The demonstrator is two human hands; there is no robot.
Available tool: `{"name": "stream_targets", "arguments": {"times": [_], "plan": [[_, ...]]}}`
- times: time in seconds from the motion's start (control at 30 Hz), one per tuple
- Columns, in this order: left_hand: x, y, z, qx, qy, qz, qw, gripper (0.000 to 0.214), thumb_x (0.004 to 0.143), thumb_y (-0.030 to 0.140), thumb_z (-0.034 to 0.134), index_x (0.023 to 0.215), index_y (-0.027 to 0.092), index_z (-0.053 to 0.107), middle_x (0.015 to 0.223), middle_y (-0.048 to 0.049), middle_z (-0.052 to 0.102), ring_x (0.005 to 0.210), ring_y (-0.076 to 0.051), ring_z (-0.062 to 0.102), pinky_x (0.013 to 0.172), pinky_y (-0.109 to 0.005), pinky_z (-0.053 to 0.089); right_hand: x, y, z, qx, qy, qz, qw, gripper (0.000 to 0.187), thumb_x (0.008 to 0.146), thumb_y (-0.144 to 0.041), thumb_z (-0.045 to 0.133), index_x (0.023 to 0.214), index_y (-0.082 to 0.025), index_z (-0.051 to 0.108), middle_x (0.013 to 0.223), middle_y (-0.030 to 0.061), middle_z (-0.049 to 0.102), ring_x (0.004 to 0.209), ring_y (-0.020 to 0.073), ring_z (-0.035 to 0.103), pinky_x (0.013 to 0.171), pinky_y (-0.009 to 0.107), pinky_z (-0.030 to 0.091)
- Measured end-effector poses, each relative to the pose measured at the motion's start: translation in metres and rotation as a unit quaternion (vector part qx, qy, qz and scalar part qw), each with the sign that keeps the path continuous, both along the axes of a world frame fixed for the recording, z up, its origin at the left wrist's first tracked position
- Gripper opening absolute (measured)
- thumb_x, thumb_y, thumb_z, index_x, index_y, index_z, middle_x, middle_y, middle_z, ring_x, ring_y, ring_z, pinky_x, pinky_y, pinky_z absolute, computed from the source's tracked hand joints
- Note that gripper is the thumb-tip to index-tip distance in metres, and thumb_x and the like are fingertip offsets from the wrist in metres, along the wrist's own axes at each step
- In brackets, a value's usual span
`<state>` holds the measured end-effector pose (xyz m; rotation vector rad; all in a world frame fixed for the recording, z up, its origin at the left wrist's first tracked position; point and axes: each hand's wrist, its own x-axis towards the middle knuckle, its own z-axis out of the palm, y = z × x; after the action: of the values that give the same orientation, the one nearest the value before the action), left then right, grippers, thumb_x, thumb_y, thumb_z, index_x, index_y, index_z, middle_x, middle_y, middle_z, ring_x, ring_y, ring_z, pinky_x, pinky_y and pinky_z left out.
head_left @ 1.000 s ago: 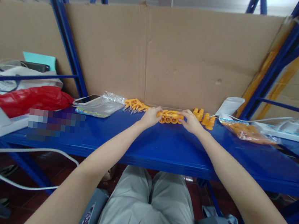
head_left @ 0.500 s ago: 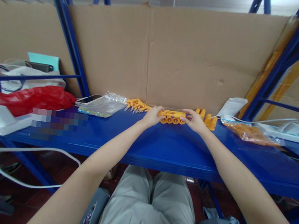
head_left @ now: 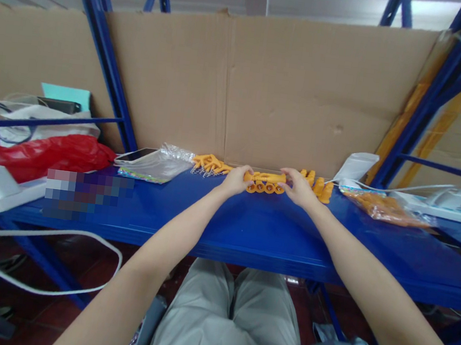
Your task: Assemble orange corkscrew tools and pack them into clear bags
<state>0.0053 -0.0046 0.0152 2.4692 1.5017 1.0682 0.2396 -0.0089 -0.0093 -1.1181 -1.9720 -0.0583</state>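
Note:
A row of small orange plastic pieces (head_left: 266, 181) lies on the blue metal shelf (head_left: 249, 225), close to the cardboard backing. My left hand (head_left: 234, 180) is curled against the row's left end. My right hand (head_left: 299, 186) presses its right end with bent fingers. Both hands squeeze the row between them. More orange pieces with small chains (head_left: 210, 163) lie just left of my left hand. A few upright orange pieces (head_left: 320, 186) stand just right of my right hand.
A clear plastic bag (head_left: 156, 162) and a phone (head_left: 134, 153) lie to the left, with a red bag (head_left: 43, 152) and a white cable (head_left: 46, 239) beyond. To the right sit a bag of orange parts (head_left: 383, 208), a white pouch (head_left: 355, 165) and a power strip (head_left: 440, 206). A cardboard sheet (head_left: 290, 96) backs the shelf.
Both hands stay on the ends of the orange row. The row has been pulled a little tighter together. The view shifted slightly.

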Motion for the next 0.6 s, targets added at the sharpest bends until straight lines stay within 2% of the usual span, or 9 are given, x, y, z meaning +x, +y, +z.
{"name": "stream_targets", "arguments": {"times": [0.1, 0.2, 0.33, 0.47, 0.53, 0.6], "plan": [[-0.004, 0.003, -0.009, 0.031, -0.010, -0.014, 0.999, 0.020, 0.076, 0.011, 0.069, 0.095, 0.017, 0.065, 0.099, -0.0073, 0.071, 0.097, -0.022, 0.064, 0.091, -0.035, 0.048, -0.002, 0.002, -0.003, -0.034, 0.035, 0.013, 0.999, 0.042, 0.082, -0.026, 0.065, 0.123, -0.017, 0.058, 0.119, 0.0147, 0.064, 0.098, 0.0254, 0.067, 0.090, 0.046, 0.056], [-0.007, 0.005, -0.013, 0.057, -0.027, -0.025, 0.998, 0.020, 0.075, 0.009, 0.068, 0.093, 0.018, 0.064, 0.099, -0.0067, 0.070, 0.097, -0.022, 0.063, 0.090, -0.035, 0.048, -0.003, 0.006, -0.006, -0.080, 0.110, 0.028, 0.990, 0.041, 0.081, -0.034, 0.070, 0.118, -0.018, 0.060, 0.109, 0.0123, 0.066, 0.087, 0.0238, 0.069, 0.084, 0.045, 0.058], [-0.008, 0.009, -0.016, 0.073, -0.032, -0.037, 0.996, 0.020, 0.075, 0.009, 0.069, 0.091, 0.019, 0.063, 0.097, -0.0057, 0.069, 0.097, -0.022, 0.063, 0.091, -0.036, 0.048, -0.001, 0.007, -0.007, -0.164, 0.178, 0.073, 0.968, 0.036, 0.076, -0.042, 0.076, 0.102, -0.018, 0.065, 0.095, 0.0101, 0.068, 0.083, 0.0243, 0.070, 0.080, 0.045, 0.060], [-0.009, 0.011, -0.019, 0.079, -0.037, -0.042, 0.995, 0.020, 0.074, 0.009, 0.070, 0.090, 0.019, 0.062, 0.098, -0.0053, 0.069, 0.097, -0.022, 0.063, 0.091, -0.036, 0.048, 0.003, -0.001, -0.003, -0.212, 0.206, 0.120, 0.948, 0.040, 0.068, -0.033, 0.083, 0.100, -0.019, 0.065, 0.098, 0.0089, 0.070, 0.088, 0.0228, 0.070, 0.086, 0.044, 0.058], [-0.010, 0.012, -0.019, 0.084, -0.040, -0.041, 0.995, 0.020, 0.074, 0.008, 0.069, 0.089, 0.019, 0.062, 0.096, -0.0043, 0.069, 0.096, -0.021, 0.063, 0.091, -0.035, 0.048, 0.003, -0.005, 0.000, -0.235, 0.227, 0.124, 0.937, 0.039, 0.069, -0.033, 0.083, 0.100, -0.020, 0.065, 0.097, 0.0085, 0.071, 0.085, 0.0213, 0.071, 0.085, 0.043, 0.059], [-0.010, 0.012, -0.019, 0.089, -0.043, -0.041, 0.994, 0.021, 0.074, 0.008, 0.069, 0.090, 0.020, 0.062, 0.095, -0.0037, 0.069, 0.095, -0.020, 0.063, 0.090, -0.035, 0.048, 0.002, -0.009, 0.003, -0.265, 0.242, 0.120, 0.925, 0.034, 0.076, -0.039, 0.079, 0.099, -0.019, 0.064, 0.092, 0.0091, 0.072, 0.077, 0.0199, 0.071, 0.080, 0.041, 0.059]]}}
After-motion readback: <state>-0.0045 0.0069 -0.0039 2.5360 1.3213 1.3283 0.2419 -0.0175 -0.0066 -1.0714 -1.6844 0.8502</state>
